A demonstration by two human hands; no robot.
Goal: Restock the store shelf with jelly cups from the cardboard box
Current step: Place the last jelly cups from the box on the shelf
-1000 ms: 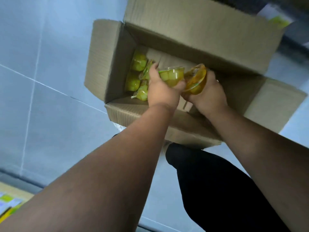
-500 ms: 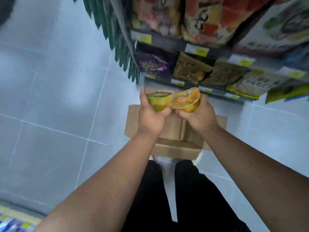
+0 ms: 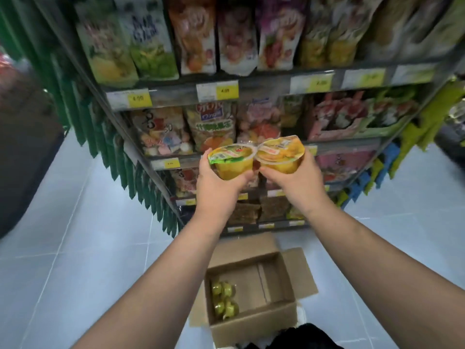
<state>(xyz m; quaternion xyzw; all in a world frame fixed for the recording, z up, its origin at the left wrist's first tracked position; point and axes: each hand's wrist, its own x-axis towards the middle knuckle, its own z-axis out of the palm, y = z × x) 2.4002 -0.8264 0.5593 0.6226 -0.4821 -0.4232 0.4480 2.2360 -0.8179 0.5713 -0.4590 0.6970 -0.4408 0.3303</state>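
Observation:
My left hand (image 3: 219, 190) grips a yellow jelly cup with a green-edged lid (image 3: 232, 161). My right hand (image 3: 298, 183) grips a second yellow jelly cup with an orange lid (image 3: 279, 154). The two cups touch side by side, raised in front of the middle tiers of the store shelf (image 3: 264, 84). On the floor below stands the open cardboard box (image 3: 266, 321), with several small yellow-green jelly cups (image 3: 224, 299) clustered in its left part.
The shelf tiers hold snack bags and yellow price tags. Green hanging packets (image 3: 120, 157) line the shelf's left end. A dark object (image 3: 22, 152) stands at the left. Pale floor tiles (image 3: 75, 248) surround the box. Green and blue packets (image 3: 402, 157) hang at the right.
Both hands lifted the two cups out of the box and up to shelf height. The view swung from the box up to the shelves.

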